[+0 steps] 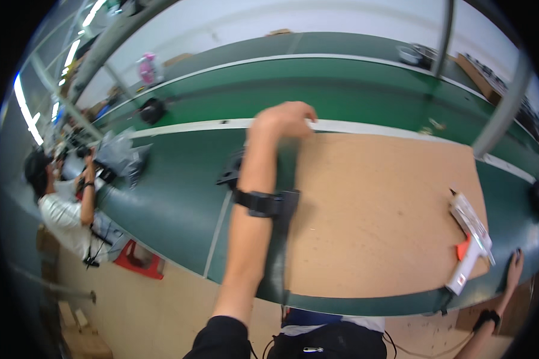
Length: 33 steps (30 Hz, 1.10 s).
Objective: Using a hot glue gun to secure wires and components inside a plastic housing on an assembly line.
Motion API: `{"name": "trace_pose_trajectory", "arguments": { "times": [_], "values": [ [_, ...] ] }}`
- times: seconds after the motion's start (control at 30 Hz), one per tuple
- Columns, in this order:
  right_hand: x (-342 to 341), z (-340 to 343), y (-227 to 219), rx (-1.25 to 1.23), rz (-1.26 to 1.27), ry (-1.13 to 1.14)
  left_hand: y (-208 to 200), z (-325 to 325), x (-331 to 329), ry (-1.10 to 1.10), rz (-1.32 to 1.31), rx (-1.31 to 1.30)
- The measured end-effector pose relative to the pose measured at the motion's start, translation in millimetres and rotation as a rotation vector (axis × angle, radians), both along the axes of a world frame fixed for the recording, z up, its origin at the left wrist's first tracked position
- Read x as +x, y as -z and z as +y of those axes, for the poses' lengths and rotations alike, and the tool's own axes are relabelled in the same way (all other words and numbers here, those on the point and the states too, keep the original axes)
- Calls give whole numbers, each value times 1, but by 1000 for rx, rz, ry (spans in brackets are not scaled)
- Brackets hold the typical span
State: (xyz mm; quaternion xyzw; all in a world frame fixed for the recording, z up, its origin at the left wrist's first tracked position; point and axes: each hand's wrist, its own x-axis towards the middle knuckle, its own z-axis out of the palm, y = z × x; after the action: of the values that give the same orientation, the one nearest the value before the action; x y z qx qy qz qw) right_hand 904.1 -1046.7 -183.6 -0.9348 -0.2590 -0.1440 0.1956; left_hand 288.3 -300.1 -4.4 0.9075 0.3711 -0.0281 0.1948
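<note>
My left hand (285, 118) reaches out over the far edge of a tan cardboard sheet (377, 221), beside the white rail (365, 127). Its fingers bend down and are blurred, so I cannot tell whether they hold anything. A black strap with a small device (262, 204) circles that forearm. Partly behind the arm sits a black object (230, 170) of unclear kind. My right hand (514, 272) is low at the right, at the bench's near edge, with a dark spot at its fingertips. Nearest to it, a white glue gun (472, 245) with an orange trigger lies on the cardboard.
The green bench (167, 209) runs left, where a co-worker (69, 209) handles something beside clear plastic bags (118, 152). A green belt (353, 87) passes behind, carrying a round black item (153, 110). A metal post (509, 107) rises at right. A red stool (139, 260) stands below.
</note>
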Motion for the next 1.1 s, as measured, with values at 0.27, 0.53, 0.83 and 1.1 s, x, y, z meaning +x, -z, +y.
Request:
{"name": "trace_pose_trajectory", "arguments": {
  "times": [0.27,0.53,0.83,1.1],
  "values": [
    [-99,96,-24,48,-136,86,14,16,-17,103,-136,-41],
    [-134,107,-45,51,-136,252,1,-1,-9,-3,-201,-162],
    [-138,111,-48,48,-69,276,1,-1,-11,-5,-220,-197],
    [-135,117,-44,29,-98,248,8,8,-19,11,-190,-137]
  ]
}}
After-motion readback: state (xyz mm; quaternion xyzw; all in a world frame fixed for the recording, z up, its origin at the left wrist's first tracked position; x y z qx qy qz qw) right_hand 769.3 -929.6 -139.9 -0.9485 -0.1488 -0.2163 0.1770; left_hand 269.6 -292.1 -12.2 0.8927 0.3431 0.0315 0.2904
